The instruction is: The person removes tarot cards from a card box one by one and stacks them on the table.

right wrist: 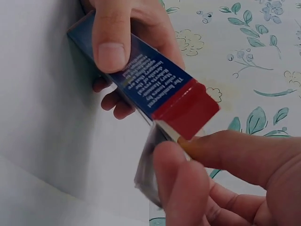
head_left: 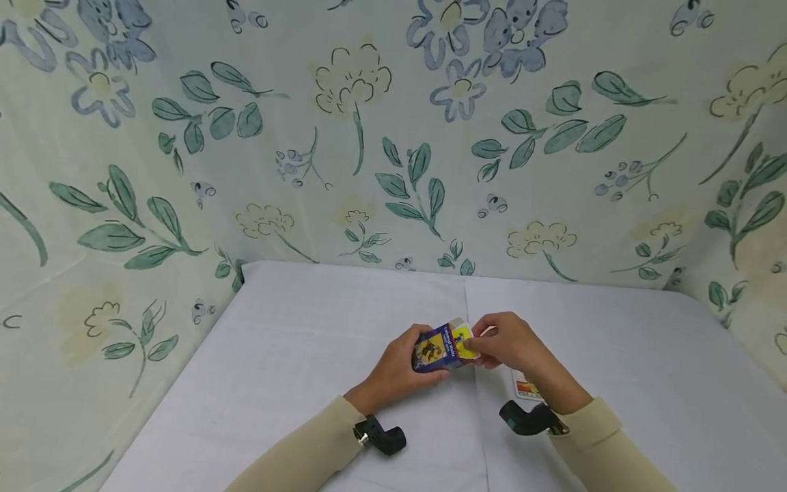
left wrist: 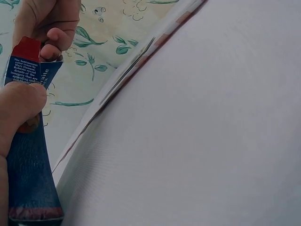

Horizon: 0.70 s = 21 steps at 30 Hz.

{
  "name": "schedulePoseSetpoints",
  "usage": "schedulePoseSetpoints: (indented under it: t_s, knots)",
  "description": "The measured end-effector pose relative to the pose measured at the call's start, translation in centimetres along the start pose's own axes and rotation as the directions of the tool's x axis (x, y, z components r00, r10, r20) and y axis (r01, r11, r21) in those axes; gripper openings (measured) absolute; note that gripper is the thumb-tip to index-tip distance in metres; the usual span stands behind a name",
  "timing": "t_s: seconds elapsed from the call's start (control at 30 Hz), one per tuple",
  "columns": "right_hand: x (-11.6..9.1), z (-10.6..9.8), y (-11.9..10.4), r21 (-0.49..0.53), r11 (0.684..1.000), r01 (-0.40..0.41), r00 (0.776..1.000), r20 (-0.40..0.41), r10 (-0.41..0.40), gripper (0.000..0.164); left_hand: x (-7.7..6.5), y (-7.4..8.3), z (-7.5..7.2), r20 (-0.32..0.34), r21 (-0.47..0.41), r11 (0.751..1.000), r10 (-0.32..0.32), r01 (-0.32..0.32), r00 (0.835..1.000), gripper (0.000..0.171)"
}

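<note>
My left hand (head_left: 393,369) grips a small blue card box (head_left: 432,350) with a yellow picture on its front, holding it tilted above the white table. The box's end toward my right hand is open, and a red flap (right wrist: 190,110) stands out from it in the right wrist view. A yellow card (head_left: 461,336) shows at that opening. My right hand (head_left: 513,342) pinches the card between thumb and fingers at its outer edge. How many cards lie between these fingers I cannot tell.
Under my right forearm a flat white-edged card (head_left: 527,387) with a red and yellow picture lies on the table (head_left: 344,301), partly hidden. Floral cloth (head_left: 344,191) hangs behind and at the sides. A black wrist camera (head_left: 384,437) sits on each cuff.
</note>
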State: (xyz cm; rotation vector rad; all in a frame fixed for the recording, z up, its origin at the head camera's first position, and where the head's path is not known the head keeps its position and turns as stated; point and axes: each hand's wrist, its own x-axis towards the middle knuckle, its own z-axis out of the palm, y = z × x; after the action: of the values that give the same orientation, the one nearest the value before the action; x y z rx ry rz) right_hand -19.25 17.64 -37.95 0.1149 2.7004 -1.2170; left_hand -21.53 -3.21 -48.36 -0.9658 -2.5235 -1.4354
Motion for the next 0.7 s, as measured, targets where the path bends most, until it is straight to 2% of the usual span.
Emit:
schedulePoseSetpoints:
  t_s: [0.17, 0.7]
  knots:
    - [0.0, -0.2, -0.1, 0.054, 0.998, -0.027, 1.0, -0.008, 0.027, 0.03, 0.0, -0.3, -0.1, -0.007, -0.005, 1.0, 0.013, -0.013, 1.0, 0.067]
    - [-0.5, -1.5, 0.4, 0.013, 1.0, 0.018, 0.999, -0.034, -0.018, 0.038, 0.0, -0.1, -0.1, -0.013, 0.002, 0.999, 0.032, -0.032, 0.999, 0.067]
